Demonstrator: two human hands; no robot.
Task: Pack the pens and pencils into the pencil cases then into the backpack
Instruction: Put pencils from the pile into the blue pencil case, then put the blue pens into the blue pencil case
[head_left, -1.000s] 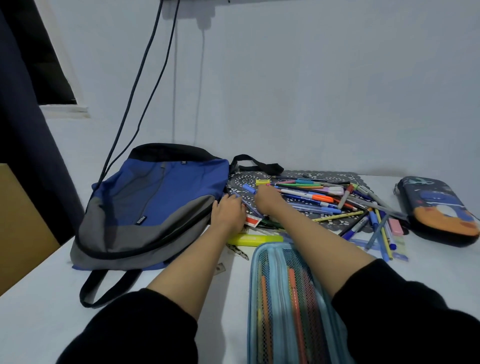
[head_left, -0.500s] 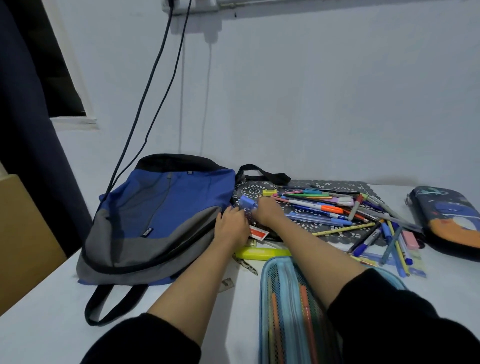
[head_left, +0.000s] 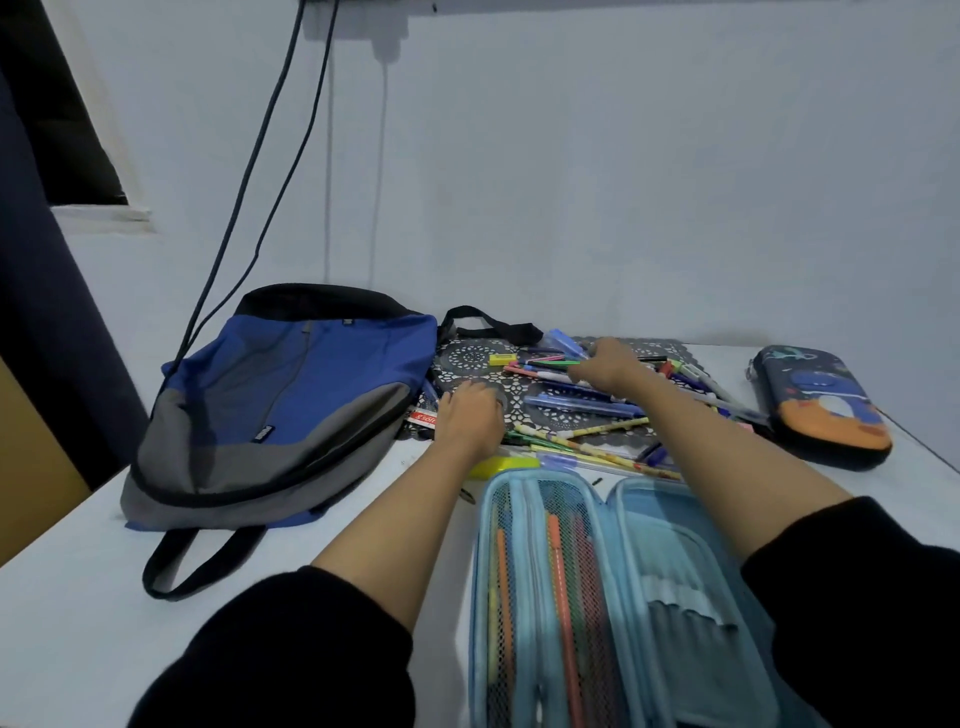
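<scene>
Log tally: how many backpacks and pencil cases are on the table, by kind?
Backpack: 1
Pencil cases: 2 (open light blue case, closed dark case)
Total: 3

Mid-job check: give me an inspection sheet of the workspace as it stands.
Surface: white table, with a dark lace mat under the pile.
Job's things: loose pens piled on the mat; blue case open, with pens behind its mesh; dark case shut, at right; backpack lying flat at left.
Clutter: small yellow block on the mat.
Grippers: right hand grips pens in the pile; left hand rests on the mat, its grasp hidden.
Cables: two dark cables hang down the wall to behind the backpack.
Surroundings: white wall; dark curtain at left.
</scene>
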